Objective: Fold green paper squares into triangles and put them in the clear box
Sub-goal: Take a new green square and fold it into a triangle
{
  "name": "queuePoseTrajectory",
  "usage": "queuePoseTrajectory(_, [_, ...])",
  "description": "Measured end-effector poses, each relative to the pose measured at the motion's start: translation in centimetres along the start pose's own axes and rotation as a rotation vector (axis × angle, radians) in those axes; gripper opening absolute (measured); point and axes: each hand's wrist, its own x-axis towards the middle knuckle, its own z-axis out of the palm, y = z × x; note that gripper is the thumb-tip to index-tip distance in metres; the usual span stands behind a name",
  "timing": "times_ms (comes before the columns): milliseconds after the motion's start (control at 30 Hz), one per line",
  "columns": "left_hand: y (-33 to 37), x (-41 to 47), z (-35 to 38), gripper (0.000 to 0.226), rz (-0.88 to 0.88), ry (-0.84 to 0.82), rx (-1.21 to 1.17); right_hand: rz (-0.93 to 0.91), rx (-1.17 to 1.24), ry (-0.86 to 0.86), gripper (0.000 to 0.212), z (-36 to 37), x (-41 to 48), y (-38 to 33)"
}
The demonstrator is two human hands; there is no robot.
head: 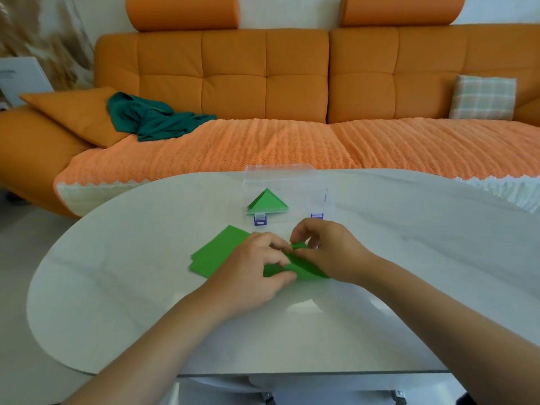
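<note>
A green paper square (pixel 301 268) lies bent on the white table, half folded over between both hands. My left hand (pixel 251 270) pinches its near left part, and my right hand (pixel 324 247) pinches the raised corner at the top. To the left, a small stack of flat green squares (pixel 214 254) lies partly under my left hand. Behind them stands the clear box (pixel 292 185) with blue latches, and folded green triangles (pixel 267 203) rest in its left half.
The white oval table (pixel 146 287) ends close behind the clear box. An orange sofa (pixel 263 83) runs along the far side, with a teal cloth (pixel 152 118) and a checked cushion (pixel 482 97) on it.
</note>
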Motion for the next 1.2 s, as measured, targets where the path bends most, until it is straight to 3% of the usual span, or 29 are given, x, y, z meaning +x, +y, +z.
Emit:
queuePoseTrajectory(133, [0.2, 0.5, -0.3, 0.020, -0.116, 0.031, -0.029, 0.065, 0.211, -0.024, 0.041, -0.2, -0.2, -0.8])
queuePoseTrajectory(333, [0.1, 1.4, -0.5, 0.010, -0.224, 0.051, -0.268, 0.211, 0.498, -0.016, 0.010, -0.8, -0.6, -2.0])
queuePoseTrajectory(533, [-0.1, 2.0, -0.1, 0.007, -0.280, 0.142, -0.383, 0.261, 0.471, -0.086, 0.024, -0.9, -1.0, -2.1])
queuePoseTrajectory(600, [-0.1, 2.0, 0.0, 0.019, -0.292, 0.148, -0.398, 0.277, 0.467, -0.080, 0.028, -1.0, -1.0, -2.1])
queuePoseTrajectory(667, [-0.1, 1.9, -0.4, 0.022, -0.286, 0.169, -0.319, 0.296, 0.451, -0.057, 0.030, -1.1, -0.9, -2.0])
queuePoseTrajectory(767, [-1.1, 1.6, -1.3, 0.023, -0.278, 0.160, -0.005, 0.318, 0.411, -0.018, 0.030, -1.2, -0.8, -2.0])
queuePoseTrajectory(867, [-1.9, 1.1, -2.0, 0.031, -0.406, 0.059, 0.202, 0.311, 0.400, -0.007, 0.032, -1.3, -0.8, -2.1])
queuePoseTrajectory(967, [-1.9, 0.7, -2.4, 0.033, -0.496, 0.069, 0.288, 0.302, 0.403, -0.009, 0.032, -1.2, -0.8, -2.2])
queuePoseTrajectory(1067, [-1.1, 0.3, -2.9, 0.037, -0.386, 0.130, 0.268, 0.305, 0.405, -0.010, 0.032, -1.0, -0.7, -2.4])
queuePoseTrajectory(1133, [0.0, 0.2, -2.8, 0.043, -0.246, 0.118, 0.165, 0.302, 0.443, -0.018, 0.032, -0.9, -0.6, -2.6])
queuePoseTrajectory(1200, [0.8, 0.2, -2.1, 0.046, -0.235, 0.102, 0.019, 0.285, 0.511, -0.042, 0.032, -0.9, -0.6, -2.7])
